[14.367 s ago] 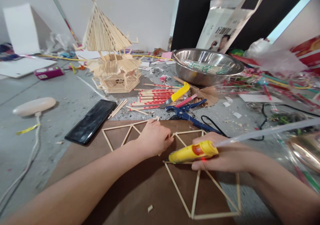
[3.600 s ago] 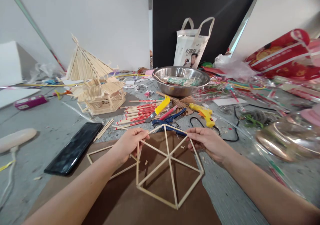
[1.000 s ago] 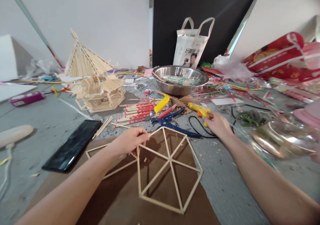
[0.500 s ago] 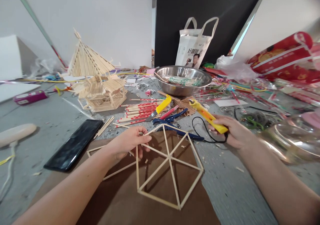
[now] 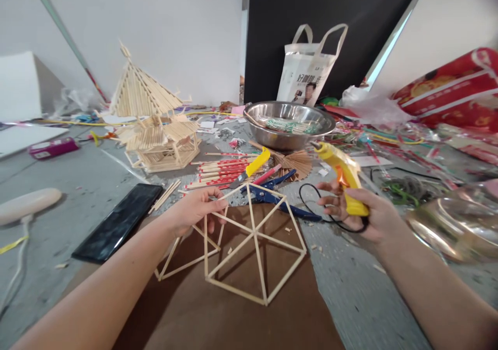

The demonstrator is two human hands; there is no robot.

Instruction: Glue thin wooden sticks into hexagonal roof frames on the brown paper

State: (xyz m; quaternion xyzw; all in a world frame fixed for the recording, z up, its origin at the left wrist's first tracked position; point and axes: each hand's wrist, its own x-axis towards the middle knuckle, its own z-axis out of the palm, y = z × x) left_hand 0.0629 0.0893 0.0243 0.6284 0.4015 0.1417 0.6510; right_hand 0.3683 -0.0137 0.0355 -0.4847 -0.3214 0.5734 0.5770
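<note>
My left hand (image 5: 205, 210) pinches the upper left corner of a hexagonal stick frame (image 5: 254, 233), whose spokes meet at its middle. It is held tilted above a brown sheet (image 5: 182, 313). Behind it on the sheet lies a second stick frame (image 5: 182, 271), partly hidden by my left hand and arm. My right hand (image 5: 363, 210) holds a yellow glue gun (image 5: 342, 171) by its handle, nozzle toward the upper left, with some fingers loosely apart. The gun's black cord (image 5: 307, 186) loops beside it.
A stick-built pagoda model (image 5: 155, 132) stands at the back left. Nearby are a black phone (image 5: 119, 223), red-wrapped sticks (image 5: 223, 171), a yellow utility knife (image 5: 257, 162), blue-handled pliers (image 5: 298, 207), a steel bowl (image 5: 288, 140) and a clear golden container (image 5: 451, 225).
The glue gun has turned in my right hand, its trigger side now facing left and its nozzle higher. My left hand and the hexagonal frame have shifted slightly left and up in view.
</note>
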